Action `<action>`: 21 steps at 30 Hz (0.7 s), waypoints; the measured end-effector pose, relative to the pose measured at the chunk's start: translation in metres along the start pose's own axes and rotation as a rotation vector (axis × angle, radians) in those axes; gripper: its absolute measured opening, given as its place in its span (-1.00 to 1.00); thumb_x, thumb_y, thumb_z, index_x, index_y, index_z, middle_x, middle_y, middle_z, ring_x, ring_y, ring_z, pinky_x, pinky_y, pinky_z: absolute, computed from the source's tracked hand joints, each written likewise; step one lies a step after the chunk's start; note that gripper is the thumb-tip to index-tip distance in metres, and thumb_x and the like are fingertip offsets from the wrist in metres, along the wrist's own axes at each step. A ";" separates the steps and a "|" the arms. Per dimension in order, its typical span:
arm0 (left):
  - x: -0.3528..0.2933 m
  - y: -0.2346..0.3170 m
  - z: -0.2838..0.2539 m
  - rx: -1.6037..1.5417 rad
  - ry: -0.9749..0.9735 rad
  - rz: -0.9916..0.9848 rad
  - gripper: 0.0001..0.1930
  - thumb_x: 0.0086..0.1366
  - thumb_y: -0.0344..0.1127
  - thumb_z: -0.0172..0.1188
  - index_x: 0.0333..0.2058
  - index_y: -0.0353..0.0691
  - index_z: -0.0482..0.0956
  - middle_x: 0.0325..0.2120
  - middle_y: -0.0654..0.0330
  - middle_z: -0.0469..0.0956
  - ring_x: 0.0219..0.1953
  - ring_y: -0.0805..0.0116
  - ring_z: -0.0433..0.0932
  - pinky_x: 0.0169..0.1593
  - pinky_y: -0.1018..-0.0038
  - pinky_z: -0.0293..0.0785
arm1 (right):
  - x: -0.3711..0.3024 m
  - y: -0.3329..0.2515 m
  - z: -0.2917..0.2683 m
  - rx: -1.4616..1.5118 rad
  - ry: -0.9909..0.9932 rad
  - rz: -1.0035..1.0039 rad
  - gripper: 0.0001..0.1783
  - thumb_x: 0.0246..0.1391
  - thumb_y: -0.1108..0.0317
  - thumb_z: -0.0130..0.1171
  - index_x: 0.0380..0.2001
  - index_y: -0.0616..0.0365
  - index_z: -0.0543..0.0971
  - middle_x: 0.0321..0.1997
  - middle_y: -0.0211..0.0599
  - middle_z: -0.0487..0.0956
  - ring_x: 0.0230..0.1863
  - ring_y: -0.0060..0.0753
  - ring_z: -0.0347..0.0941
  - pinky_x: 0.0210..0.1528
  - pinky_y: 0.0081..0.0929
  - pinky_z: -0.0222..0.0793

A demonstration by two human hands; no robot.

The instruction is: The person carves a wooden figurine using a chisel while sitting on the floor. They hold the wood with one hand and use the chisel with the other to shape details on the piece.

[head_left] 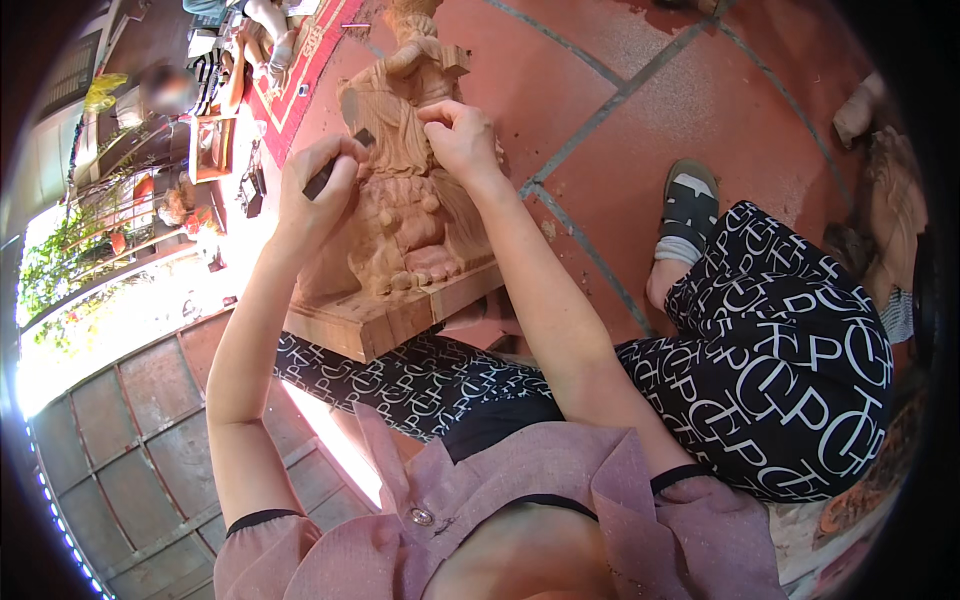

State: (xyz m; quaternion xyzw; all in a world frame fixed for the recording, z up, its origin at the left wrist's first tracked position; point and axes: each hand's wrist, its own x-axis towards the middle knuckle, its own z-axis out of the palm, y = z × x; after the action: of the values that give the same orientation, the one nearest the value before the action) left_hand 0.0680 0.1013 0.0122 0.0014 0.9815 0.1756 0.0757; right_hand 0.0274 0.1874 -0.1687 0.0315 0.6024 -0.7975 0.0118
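A carved wooden statue (402, 215) of a robed figure leans away from me, its squared base (365, 335) close to my lap. On its left side, my left hand (318, 185) is closed around a dark, flat piece (320, 180). A dark corner also shows beyond its fingertips against the carving; I cannot make out its exact kind. My right hand (465, 143) is curled, thumb and fingers together, against the figure's upper right part. Whatever its fingers may hold is hidden.
My sandalled foot (688, 215) rests on red floor tiles to the right, with pieces of wood (893, 200) beyond it. A red patterned rug (305, 65) lies at the far left, where another person (235, 70) sits. Grey tiles (140, 400) bend along the lower left.
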 end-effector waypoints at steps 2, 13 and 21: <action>0.002 0.000 0.001 0.007 0.036 0.017 -0.82 0.13 -0.39 -0.08 -0.43 -0.35 0.48 -0.57 0.24 0.47 -0.45 0.53 0.42 -0.28 0.58 0.35 | -0.002 -0.003 0.003 -0.004 0.037 -0.026 -0.80 -0.17 0.41 0.05 -0.44 0.14 0.62 -0.38 -0.14 0.59 -0.29 -0.21 0.53 -0.18 -0.40 0.41; 0.004 0.003 0.006 0.027 0.054 -0.048 -0.82 0.09 -0.38 -0.08 -0.44 -0.34 0.48 -0.60 0.22 0.47 -0.47 0.51 0.43 -0.30 0.57 0.35 | -0.004 -0.007 0.000 -0.071 0.016 -0.018 -0.81 -0.18 0.41 0.05 -0.47 0.13 0.62 -0.31 -0.16 0.57 -0.23 -0.18 0.50 -0.13 -0.38 0.38; -0.008 0.008 0.002 0.028 -0.010 -0.054 -0.81 0.11 -0.39 -0.09 -0.44 -0.34 0.48 -0.57 0.21 0.50 -0.46 0.52 0.45 -0.29 0.58 0.36 | -0.001 -0.001 0.000 -0.086 0.018 -0.039 -0.79 -0.18 0.40 0.03 -0.45 0.13 0.62 -0.31 -0.15 0.57 -0.25 -0.19 0.50 -0.15 -0.37 0.38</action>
State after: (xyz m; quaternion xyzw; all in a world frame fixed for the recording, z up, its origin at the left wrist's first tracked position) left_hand 0.0760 0.1090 0.0141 -0.0230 0.9832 0.1595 0.0851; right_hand 0.0286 0.1877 -0.1672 0.0264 0.6368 -0.7705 -0.0080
